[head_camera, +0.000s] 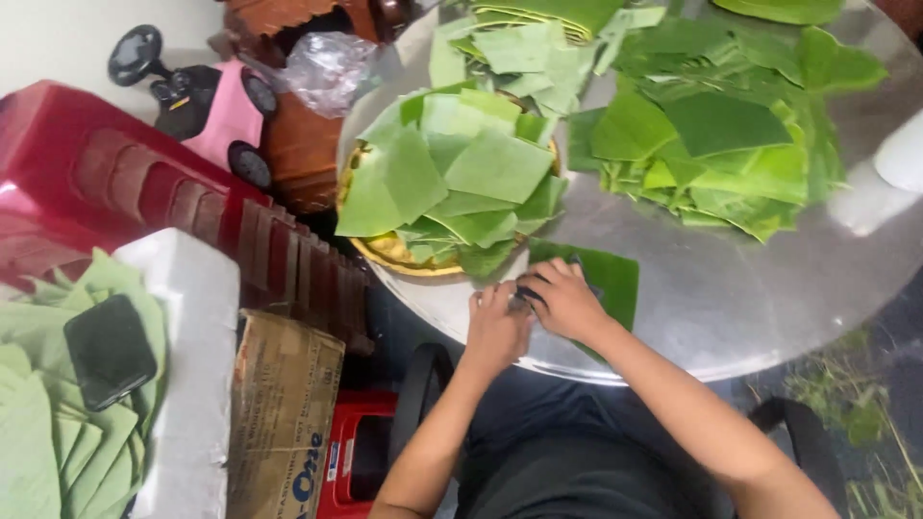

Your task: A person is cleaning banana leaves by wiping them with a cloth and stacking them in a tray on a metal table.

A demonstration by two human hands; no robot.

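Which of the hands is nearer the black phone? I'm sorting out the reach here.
Left. The left hand is at the table's near edge, on the side toward the phone, which lies far off on cut leaves. The right hand rests on a leaf piece, farther away.

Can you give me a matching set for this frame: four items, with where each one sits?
Items:
1. phone
2. toy car
3. cardboard box
4. dark green leaf

Places:
A. under the right hand, at the round table's near edge
B. on cut leaves at far left
C. on the floor below the white foam block
D. top left, beside the red crate

Pairs: 1-B, 2-D, 3-C, 4-A
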